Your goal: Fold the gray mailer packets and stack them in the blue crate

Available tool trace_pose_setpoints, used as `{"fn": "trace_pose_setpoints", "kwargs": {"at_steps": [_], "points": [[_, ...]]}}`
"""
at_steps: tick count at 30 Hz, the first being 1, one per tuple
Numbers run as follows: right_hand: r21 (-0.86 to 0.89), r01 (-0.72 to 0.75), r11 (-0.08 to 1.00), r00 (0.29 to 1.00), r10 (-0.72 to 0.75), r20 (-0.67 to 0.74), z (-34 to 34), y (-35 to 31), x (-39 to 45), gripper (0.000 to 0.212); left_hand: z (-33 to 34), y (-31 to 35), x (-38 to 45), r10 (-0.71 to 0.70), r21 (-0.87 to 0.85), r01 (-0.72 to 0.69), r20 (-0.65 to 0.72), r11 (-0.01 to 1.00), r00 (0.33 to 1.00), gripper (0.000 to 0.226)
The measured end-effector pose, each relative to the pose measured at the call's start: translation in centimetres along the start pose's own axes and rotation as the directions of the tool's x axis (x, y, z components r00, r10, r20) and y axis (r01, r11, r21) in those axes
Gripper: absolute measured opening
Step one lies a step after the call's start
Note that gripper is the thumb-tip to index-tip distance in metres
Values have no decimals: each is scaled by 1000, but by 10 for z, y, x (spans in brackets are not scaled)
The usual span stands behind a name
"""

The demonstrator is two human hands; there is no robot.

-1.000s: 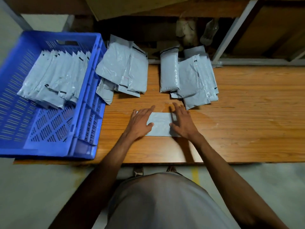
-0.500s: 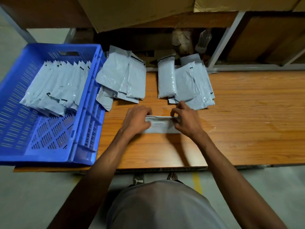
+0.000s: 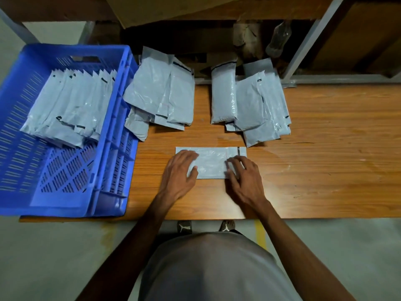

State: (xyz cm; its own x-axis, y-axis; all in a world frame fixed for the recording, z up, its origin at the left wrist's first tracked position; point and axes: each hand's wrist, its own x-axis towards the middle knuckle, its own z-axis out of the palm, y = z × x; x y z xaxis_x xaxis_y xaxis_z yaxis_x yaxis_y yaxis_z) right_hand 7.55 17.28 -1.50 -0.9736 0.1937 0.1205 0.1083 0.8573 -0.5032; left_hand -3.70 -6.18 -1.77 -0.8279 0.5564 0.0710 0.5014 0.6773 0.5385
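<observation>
Directly in front of the person, a gray mailer packet [image 3: 210,162] lay flat on the wooden table [image 3: 325,170], long side running left to right, with a dark strip near its right end. The left hand [image 3: 181,173] rested on the packet's left end, fingers extended and spread, palm down. The right hand [image 3: 244,178] pressed on the right end with its fingers slightly bent and spread; it gripped nothing, and blur hid the exact lie of the fingertips.

Beyond the packet, toward the far edge of the table, sat two loose heaps of gray mailers. The left heap [image 3: 161,98] leaned against the outer wall of the blue crate [image 3: 112,148] and partly overhung the table's back edge. The right heap [image 3: 251,103] lay well apart from the left one, its nearest corner just beside the flat packet's far right corner. Bare tabletop separated the flat packet from the crate.

The crate stood at the left end of the table, its near edge level with the table front. Inside it, a row of folded mailers [image 3: 67,107] overlapped one another across the far half, leaving the slotted floor exposed nearer the person.

Behind the table, a clear plastic bottle [image 3: 277,40] leaned in shadow beside a gray metal frame post [image 3: 303,44], under a cardboard sheet [image 3: 195,7]. Two shoe tips [image 3: 184,226] showed on the floor below the table edge.
</observation>
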Motion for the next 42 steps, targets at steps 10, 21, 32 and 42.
{"fn": "trace_pose_setpoints", "kwargs": {"at_steps": [10, 21, 32, 42], "points": [[-174, 36, 984, 980, -1, 198, 33, 9, 40, 60, 39, -3, 32, -22, 293, -23, 149, 956, 989, 60], [-192, 21, 981, 975, 22, 219, 35, 10, 46, 62, 39, 1, 36, -47, 318, -4, 152, 948, 987, 65], [-93, 19, 996, 978, 0, 208, 31, 8, 42, 59, 36, -1, 35, -47, 315, -16, 190, 949, 981, 62], [-133, -80, 988, 987, 97, 127, 19, 25, 16, 60, 46, 30, 36, 55, 351, -140, 241, 926, 969, 62]]}}
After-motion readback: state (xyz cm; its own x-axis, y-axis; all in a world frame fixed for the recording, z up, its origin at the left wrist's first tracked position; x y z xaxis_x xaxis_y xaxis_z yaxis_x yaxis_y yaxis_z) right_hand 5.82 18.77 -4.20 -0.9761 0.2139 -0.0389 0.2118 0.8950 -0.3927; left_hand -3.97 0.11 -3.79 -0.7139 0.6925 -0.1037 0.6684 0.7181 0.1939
